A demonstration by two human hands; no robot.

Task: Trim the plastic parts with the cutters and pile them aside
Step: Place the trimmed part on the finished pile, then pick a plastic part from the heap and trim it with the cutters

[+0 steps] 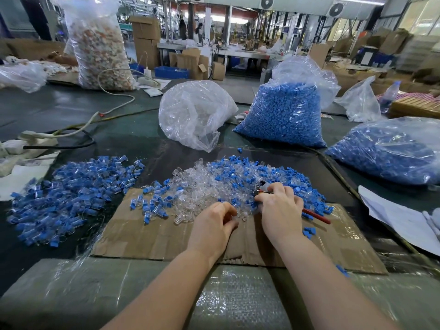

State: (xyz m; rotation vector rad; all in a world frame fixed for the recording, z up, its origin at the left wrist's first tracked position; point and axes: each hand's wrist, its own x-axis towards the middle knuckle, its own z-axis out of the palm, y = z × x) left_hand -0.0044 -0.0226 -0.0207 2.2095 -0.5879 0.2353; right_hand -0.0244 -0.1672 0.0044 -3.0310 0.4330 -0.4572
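Both hands over cardboard sheet (152, 234) on worktop: left hand (212, 225) pinches a clear part (234, 216), right hand (281, 210) grips red-handled cutters (316, 216). Mixed parts heap (214, 182) just beyond; assembled pile (71, 196) far left; blue-parts bag (283, 115) behind.

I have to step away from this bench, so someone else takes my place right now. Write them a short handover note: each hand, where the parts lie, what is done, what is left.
Right hand: grips the red-handled cutters, tip over the mixed heap.
Left hand: fingers curled at the near edge of the heap, apparently pinching a clear part; too small to confirm.
Untrimmed: mixed heap of clear and blue plastic parts on the brown cardboard sheet.
Done: pile of blue-and-clear plastic parts set aside on the left.
Left: most of the mixed heap; further back stand bags of blue plastic parts.
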